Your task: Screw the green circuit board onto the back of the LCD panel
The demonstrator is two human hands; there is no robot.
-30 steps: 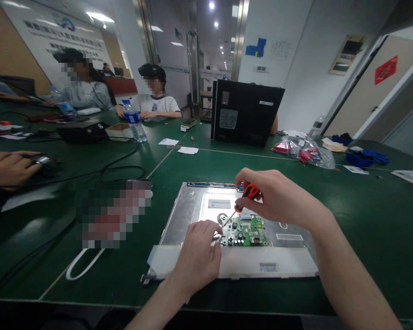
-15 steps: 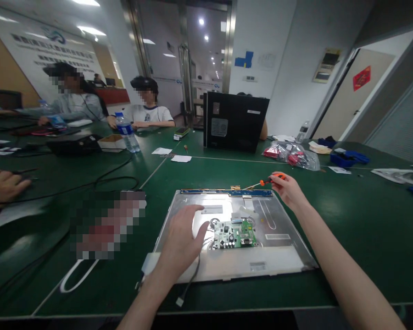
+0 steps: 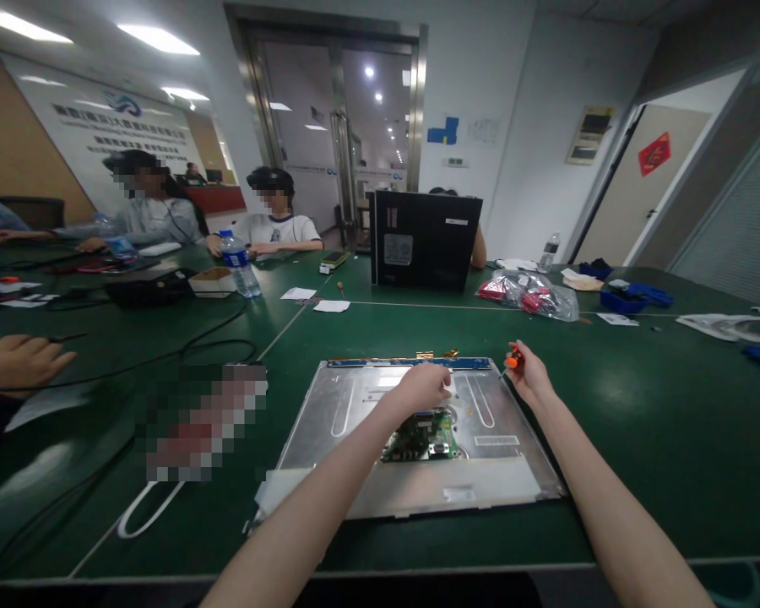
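Observation:
A bare metal display panel [image 3: 317, 426] lies flat on the green table, with a green circuit board [image 3: 442, 432] in its middle and a thin blue circuit strip [image 3: 475, 364] along its far edge. Above the panel, between the board and the strip, is my left hand [image 3: 423, 388], its fingers curled together; whatever they pinch is hidden. It covers part of the board's far side. My right hand [image 3: 528, 373] grips an orange and black screwdriver [image 3: 513, 358] beside the panel's far right corner, the shaft pointing down and left.
Beyond the panel stands a black computer case [image 3: 426, 241]. A bag of red items [image 3: 532, 295] lies to its right, with blue pieces [image 3: 633, 297] farther over. Black cables [image 3: 219, 344] and a water bottle [image 3: 239, 266] are on the left. A co-worker's hand [image 3: 22, 365] rests at far left.
My left hand has moved forward and right over the panel, its spread fingers now curled. My right hand has drawn the screwdriver back from the blue strip and turned its tip downward.

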